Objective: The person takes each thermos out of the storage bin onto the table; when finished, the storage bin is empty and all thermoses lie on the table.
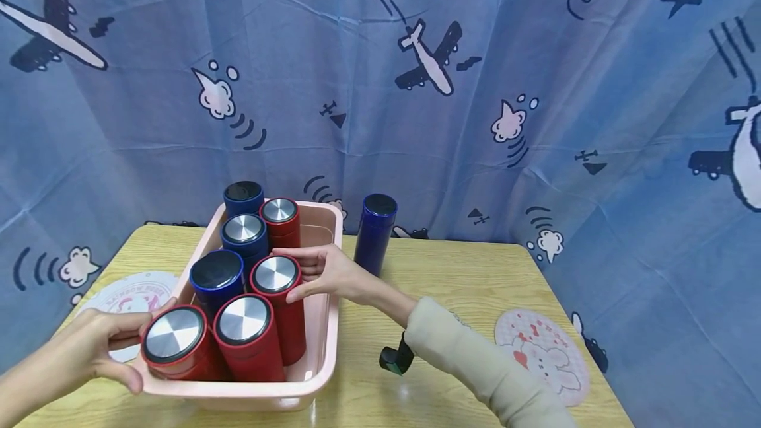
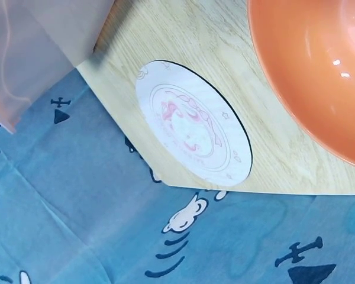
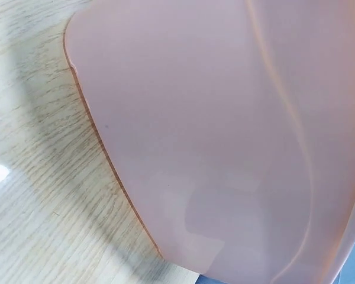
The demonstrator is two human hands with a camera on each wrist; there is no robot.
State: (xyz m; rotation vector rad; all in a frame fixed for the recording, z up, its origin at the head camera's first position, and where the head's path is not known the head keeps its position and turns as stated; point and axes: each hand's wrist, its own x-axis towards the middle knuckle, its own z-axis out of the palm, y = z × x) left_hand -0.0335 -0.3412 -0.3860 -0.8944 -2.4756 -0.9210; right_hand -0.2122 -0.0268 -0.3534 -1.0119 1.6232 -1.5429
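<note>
Head view, left to right: at the pink tub's (image 1: 238, 390) near-left corner, the left hand (image 1: 98, 342) holds its thumb apart from its fingers beside the left red flask (image 1: 178, 339); whether it grips flask or rim, I cannot tell. Right of that flask, inside the tub, stands the middle red flask (image 1: 252, 342). Towards the tub's right wall, the right hand (image 1: 329, 276) pinches the right red flask (image 1: 291, 322) just below its silver lid (image 1: 276, 274). Any move probably goes best vertically, clear of neighbours, with the tub steadied. Just beyond the tub's right wall stands a blue flask (image 1: 373, 243) on the bench (image 1: 464, 283).
</note>
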